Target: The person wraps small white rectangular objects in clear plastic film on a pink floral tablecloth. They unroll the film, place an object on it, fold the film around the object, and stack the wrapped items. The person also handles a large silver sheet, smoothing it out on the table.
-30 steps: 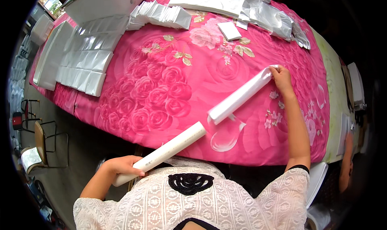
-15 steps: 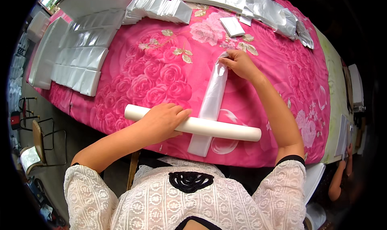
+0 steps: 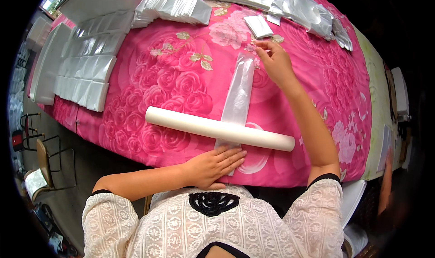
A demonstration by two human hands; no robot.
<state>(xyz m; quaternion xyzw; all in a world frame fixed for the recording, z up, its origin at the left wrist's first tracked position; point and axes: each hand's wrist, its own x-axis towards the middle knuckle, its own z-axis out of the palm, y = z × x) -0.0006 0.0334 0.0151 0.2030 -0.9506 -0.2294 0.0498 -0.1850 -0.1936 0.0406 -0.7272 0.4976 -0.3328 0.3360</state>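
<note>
A long narrow strip of thin translucent white plastic [image 3: 239, 88] lies lengthwise on the pink flowered cloth. Across its nearer half rests a smooth white tube [image 3: 217, 127], which neither hand touches. Below the tube, my left hand [image 3: 216, 166] is laid flat over the strip's near end, fingers stretched out and covering most of it. My right hand [image 3: 274, 61] hovers just right of the strip's far end, its thumb and fingers bent but apart, with nothing visible in them. Just beyond it lies a small folded white packet [image 3: 258, 26].
Rows of folded white plastic packets [image 3: 84, 70] lie at the left beside a white box [image 3: 47, 72]. More stacked packets [image 3: 181, 10] and a heap of loose plastic sheets [image 3: 303, 13] line the far side. A chair [image 3: 45, 163] stands left of the table; another person's arm [image 3: 386, 185] shows at right.
My left hand has let go of the tube and moved down onto the strip's near end. My right hand has released the far end, which now lies flatter.
</note>
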